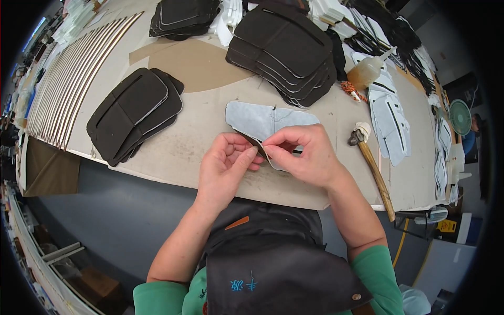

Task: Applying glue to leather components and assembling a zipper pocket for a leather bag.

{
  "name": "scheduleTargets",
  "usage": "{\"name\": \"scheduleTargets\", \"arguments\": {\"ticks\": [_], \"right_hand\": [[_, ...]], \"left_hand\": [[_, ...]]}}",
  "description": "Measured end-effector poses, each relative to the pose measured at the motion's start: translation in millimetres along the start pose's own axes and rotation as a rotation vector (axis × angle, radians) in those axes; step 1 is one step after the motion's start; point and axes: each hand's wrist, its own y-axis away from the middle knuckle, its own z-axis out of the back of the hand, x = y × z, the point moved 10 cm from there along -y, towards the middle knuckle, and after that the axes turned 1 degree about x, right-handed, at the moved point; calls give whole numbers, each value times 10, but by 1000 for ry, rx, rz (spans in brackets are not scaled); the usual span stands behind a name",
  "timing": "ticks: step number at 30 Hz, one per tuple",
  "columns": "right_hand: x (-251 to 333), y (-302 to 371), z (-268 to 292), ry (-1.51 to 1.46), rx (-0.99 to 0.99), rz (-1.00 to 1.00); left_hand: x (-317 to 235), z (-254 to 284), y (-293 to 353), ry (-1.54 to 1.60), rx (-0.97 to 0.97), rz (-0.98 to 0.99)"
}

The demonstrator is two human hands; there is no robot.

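Note:
A panel with a pale blue-grey back and a dark front side lies near the table's front edge, its near edge lifted. My left hand pinches that raised edge between thumb and fingers, where the dark side shows. Close beside it, my right hand grips the same edge with thumb and forefinger, covering the panel's right part. A few dark threads or a seam run down the pale back. Beyond the panel is a stack of dark panels with slots; another stack lies to the left.
To the right rest a wooden-handled hammer, a glue bottle with a pointed nozzle, and pale slotted pieces. A brown sheet lies flat on the table. Long thin strips lie at the left. A green fan stands far right.

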Motion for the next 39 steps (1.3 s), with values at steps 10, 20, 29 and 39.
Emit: {"name": "scheduleTargets", "arguments": {"ticks": [10, 20, 29, 39], "right_hand": [[-272, -38, -37, -226, 68, -181], [-105, -40, -54, -65, 108, -81], [265, 6, -127, 411, -29, 229], [190, -14, -126, 356, -59, 188]], "left_hand": [[19, 22, 22, -56, -34, -26], [-31, -25, 56, -57, 12, -90], [-38, 10, 67, -113, -31, -146], [-35, 27, 72, -132, -62, -128]]}}
